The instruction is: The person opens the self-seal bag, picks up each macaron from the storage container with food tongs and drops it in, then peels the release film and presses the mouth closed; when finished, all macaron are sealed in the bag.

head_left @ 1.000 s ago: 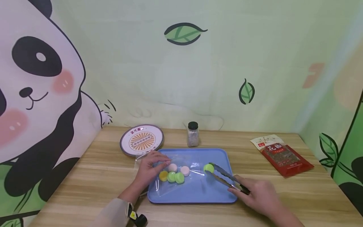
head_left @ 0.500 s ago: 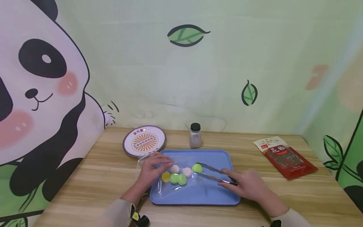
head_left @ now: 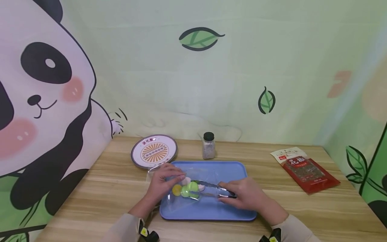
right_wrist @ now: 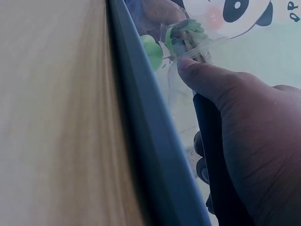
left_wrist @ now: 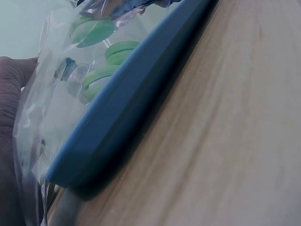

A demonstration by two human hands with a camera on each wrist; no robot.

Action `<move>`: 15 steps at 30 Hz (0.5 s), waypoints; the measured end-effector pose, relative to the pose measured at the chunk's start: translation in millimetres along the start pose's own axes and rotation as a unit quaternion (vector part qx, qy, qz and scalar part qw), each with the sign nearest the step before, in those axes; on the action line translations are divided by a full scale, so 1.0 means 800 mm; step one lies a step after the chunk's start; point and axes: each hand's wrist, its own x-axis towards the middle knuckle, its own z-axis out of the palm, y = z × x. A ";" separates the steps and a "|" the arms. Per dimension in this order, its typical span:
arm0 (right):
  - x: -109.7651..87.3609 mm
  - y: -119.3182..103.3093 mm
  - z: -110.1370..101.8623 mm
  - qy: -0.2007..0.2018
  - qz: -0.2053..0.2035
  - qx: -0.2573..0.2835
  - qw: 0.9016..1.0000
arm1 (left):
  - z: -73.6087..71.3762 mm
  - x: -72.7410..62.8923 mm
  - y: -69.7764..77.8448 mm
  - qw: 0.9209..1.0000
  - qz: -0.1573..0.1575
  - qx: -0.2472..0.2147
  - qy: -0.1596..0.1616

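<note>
My left hand (head_left: 164, 179) pinches the open edge of a clear plastic bag (head_left: 175, 205), which lies over the left part of a blue tray (head_left: 225, 212). Inside the bag are several round macarons: a yellow one (head_left: 176, 190), green ones (head_left: 184, 192) and pale pink ones (head_left: 201, 188). With my right hand (head_left: 245, 193) I grip metal tongs (head_left: 213, 185) by their black handles. Their tips reach into the bag, with a green macaron (head_left: 192, 185) between them, above the others. In the right wrist view, the thumb presses along the tongs' dark handle (right_wrist: 214, 150).
Behind the tray stand a patterned plate (head_left: 154, 151) at left and a small black-capped glass jar (head_left: 208, 148). A red spice pouch (head_left: 311, 173) lies on the wooden table (head_left: 272, 174) at right. A wall with a panda print closes off the back.
My right hand has moved left with the tongs, carrying the green macaron from the tray's right side into the bag over the others. The left hand stays at the bag's edge.
</note>
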 end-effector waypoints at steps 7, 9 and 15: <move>0.002 -0.001 0.000 0.004 0.016 -0.008 1.000 | 0.001 0.000 -0.008 0.999 0.019 -0.045 0.000; 0.003 -0.004 0.001 0.010 0.014 -0.022 1.000 | 0.001 0.000 -0.008 0.999 0.020 -0.050 -0.003; 0.005 -0.020 0.007 -0.021 0.001 -0.029 0.999 | 0.001 -0.003 -0.007 0.999 0.006 -0.052 -0.015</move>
